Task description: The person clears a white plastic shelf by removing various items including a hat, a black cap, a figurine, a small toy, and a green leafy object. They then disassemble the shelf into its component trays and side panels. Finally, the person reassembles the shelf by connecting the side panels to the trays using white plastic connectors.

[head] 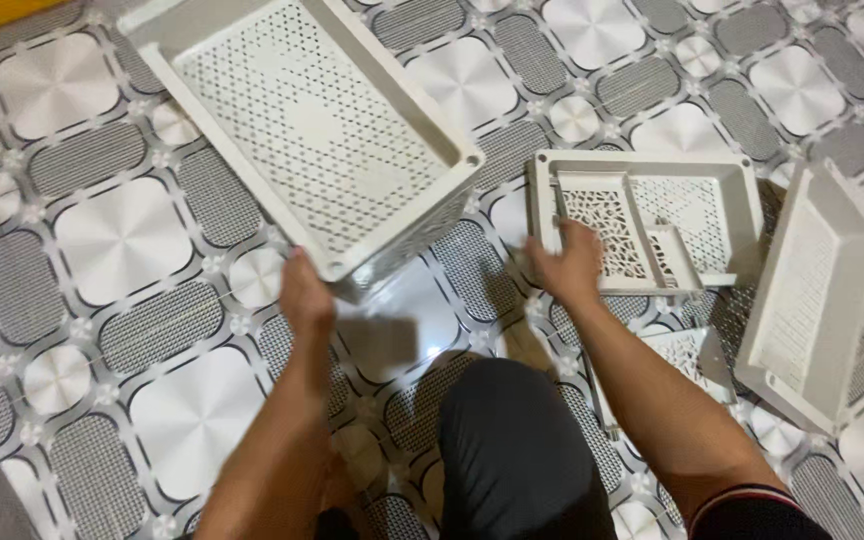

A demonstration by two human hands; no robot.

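Observation:
My left hand (306,290) grips the near corner of a large white perforated plastic tray (312,120), which is tilted up off the patterned floor. My right hand (570,262) rests on a white lattice side panel (602,230) that lies in a second white tray (742,190) to the right. Its fingers curl over the panel's left edge.
A third white tray (812,300) leans tilted at the far right. Another lattice panel (687,360) lies on the floor under my right forearm. My dark-clothed knee (512,450) is at the bottom centre. The floor (122,240) has grey and white tile patterning.

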